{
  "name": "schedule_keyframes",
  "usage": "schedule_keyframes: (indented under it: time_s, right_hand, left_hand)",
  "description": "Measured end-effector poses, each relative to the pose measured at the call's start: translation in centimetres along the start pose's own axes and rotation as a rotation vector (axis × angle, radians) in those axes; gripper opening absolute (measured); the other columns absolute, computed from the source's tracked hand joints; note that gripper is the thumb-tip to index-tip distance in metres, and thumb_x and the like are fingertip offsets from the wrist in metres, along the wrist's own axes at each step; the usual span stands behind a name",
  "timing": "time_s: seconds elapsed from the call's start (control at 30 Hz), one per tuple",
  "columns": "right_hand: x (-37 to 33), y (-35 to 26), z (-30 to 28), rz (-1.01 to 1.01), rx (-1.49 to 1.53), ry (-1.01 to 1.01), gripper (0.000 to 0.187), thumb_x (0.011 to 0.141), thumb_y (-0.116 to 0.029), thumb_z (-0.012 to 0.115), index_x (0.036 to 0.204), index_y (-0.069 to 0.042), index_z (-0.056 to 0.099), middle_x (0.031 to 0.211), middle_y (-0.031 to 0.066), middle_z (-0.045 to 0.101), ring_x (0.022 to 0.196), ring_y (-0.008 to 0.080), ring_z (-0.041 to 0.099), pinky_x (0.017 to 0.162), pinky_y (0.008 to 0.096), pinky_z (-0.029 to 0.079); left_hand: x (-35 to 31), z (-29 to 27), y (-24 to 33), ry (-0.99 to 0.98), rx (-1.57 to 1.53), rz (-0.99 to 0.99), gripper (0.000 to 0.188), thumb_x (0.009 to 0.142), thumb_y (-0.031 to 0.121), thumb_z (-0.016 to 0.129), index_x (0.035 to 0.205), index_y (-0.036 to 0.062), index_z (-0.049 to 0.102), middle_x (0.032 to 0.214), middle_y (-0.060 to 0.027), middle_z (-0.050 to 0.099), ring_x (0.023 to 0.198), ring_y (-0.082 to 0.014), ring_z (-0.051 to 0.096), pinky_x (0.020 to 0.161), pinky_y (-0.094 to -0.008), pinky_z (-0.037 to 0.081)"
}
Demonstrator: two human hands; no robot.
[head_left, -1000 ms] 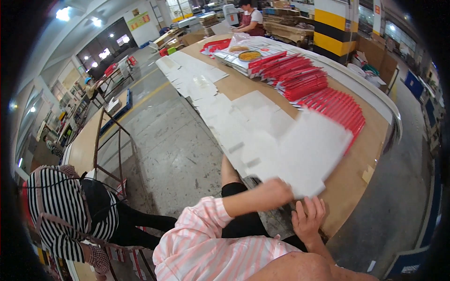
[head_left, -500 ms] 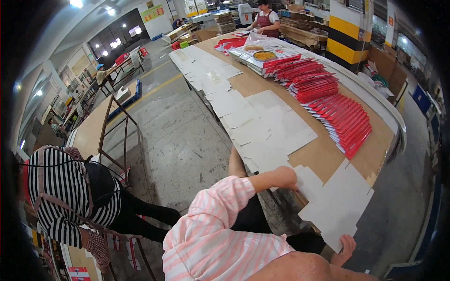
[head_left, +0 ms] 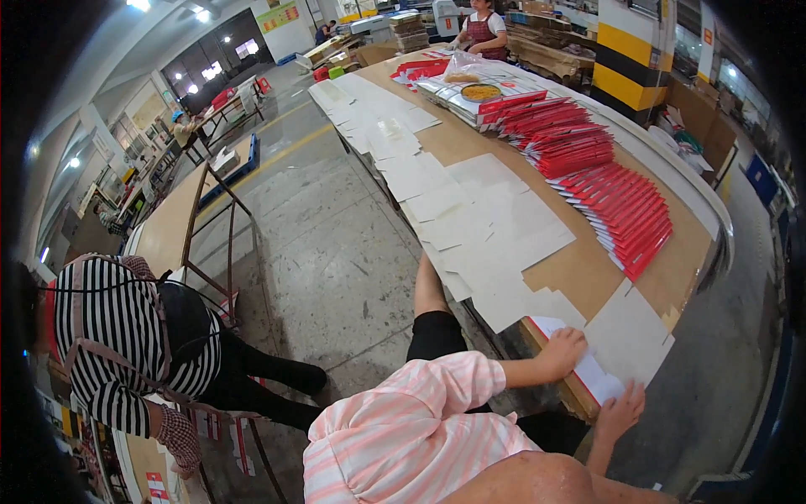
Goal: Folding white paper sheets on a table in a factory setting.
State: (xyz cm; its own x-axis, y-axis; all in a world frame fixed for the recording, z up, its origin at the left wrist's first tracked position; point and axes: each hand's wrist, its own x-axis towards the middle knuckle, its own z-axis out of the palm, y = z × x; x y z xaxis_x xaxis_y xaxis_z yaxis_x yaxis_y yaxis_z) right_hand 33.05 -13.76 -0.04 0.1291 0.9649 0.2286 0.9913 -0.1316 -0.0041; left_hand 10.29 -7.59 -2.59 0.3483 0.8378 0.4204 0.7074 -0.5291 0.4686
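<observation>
Near the table's front corner lies a flat grey-white cardboard blank (head_left: pixel 635 332). Its near side is turned over as a flap (head_left: pixel 593 375) with a white face and a red edge. My left hand (head_left: pixel 561 353) is closed with curled fingers on the flap's left part. Closer to me, my right hand (head_left: pixel 620 412) grips the flap's right end, fingers bent over the board. What lies beneath my fingers is hidden. More grey-white blanks (head_left: pixel 441 210) overlap in a long spread along the table's left side.
Folded red-and-white card pieces (head_left: pixel 625 220) fan out along the brown table (head_left: pixel 558 281). Beyond them sit a plastic bag (head_left: pixel 463 67) and a round yellow-topped item (head_left: pixel 481 91). A co-worker in striped clothes (head_left: pixel 109 336) bends at the left; another person (head_left: pixel 484 32) stands at the far end.
My left hand has moved right and toward me, and my right hand slightly up. The blank's near side, flat before, is now folded over, showing white and red. The view has shifted slightly.
</observation>
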Motion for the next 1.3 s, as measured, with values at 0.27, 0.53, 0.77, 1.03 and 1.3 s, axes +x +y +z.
schedule_keyframes:
  time_s: [0.27, 0.53, 0.77, 1.03, 1.3]
  right_hand:
    - [-3.0, 5.1, 1.0, 0.432, 0.953, 0.029, 0.066, 0.089, -0.018, 0.060, 0.144, -0.005, 0.028, 0.132, 0.0224, 0.044, 0.119, 0.0356, 0.047, 0.100, 0.0468, 0.037]
    - [1.8, -5.4, -2.5, 0.200, 0.879, 0.555, 0.037, 0.088, -0.010, 0.059, 0.121, 0.003, 0.052, 0.125, 0.0181, 0.053, 0.115, 0.0308, 0.050, 0.099, 0.0436, 0.037]
    - [0.9, -7.5, -1.3, -0.382, 0.276, 0.147, 0.048, 0.074, -0.009, 0.061, 0.122, -0.010, 0.056, 0.121, 0.0064, 0.057, 0.103, 0.0278, 0.052, 0.086, 0.0419, 0.042]
    - [0.3, -5.9, -0.9, -0.225, 0.666, 0.412, 0.045, 0.077, -0.007, 0.059, 0.121, -0.007, 0.058, 0.118, 0.0111, 0.061, 0.101, 0.0325, 0.054, 0.092, 0.0419, 0.041]
    - [0.7, -7.2, -1.5, -0.382, 0.309, 0.185, 0.047, 0.074, -0.003, 0.058, 0.121, -0.009, 0.058, 0.121, 0.0043, 0.058, 0.101, 0.0260, 0.052, 0.084, 0.0382, 0.043]
  left_hand:
    - [-0.8, -5.2, -5.9, -0.034, 0.066, -0.248, 0.032, 0.072, 0.013, 0.065, 0.104, 0.0123, 0.063, 0.122, -0.0130, 0.052, 0.111, -0.0334, 0.048, 0.094, -0.0455, 0.039]
    - [-1.2, 0.0, 0.2, -0.134, -0.452, 0.080, 0.042, 0.074, 0.015, 0.066, 0.116, 0.0146, 0.063, 0.126, -0.0125, 0.051, 0.111, -0.0346, 0.048, 0.096, -0.0466, 0.037]
    - [-4.0, -6.7, 0.0, -0.307, 0.003, 0.396, 0.056, 0.076, 0.019, 0.066, 0.128, 0.0075, 0.051, 0.128, -0.0147, 0.050, 0.117, -0.0333, 0.046, 0.097, -0.0475, 0.037]
    - [2.6, -9.2, -0.2, -0.120, 0.300, 0.250, 0.051, 0.079, 0.035, 0.063, 0.118, 0.0042, 0.055, 0.098, -0.0105, 0.061, 0.106, -0.0310, 0.050, 0.096, -0.0492, 0.034]
    - [-1.8, -11.0, -11.3, 0.117, 0.567, -0.094, 0.047, 0.080, 0.043, 0.063, 0.112, 0.0081, 0.060, 0.098, -0.0112, 0.060, 0.103, -0.0344, 0.050, 0.092, -0.0562, 0.032]
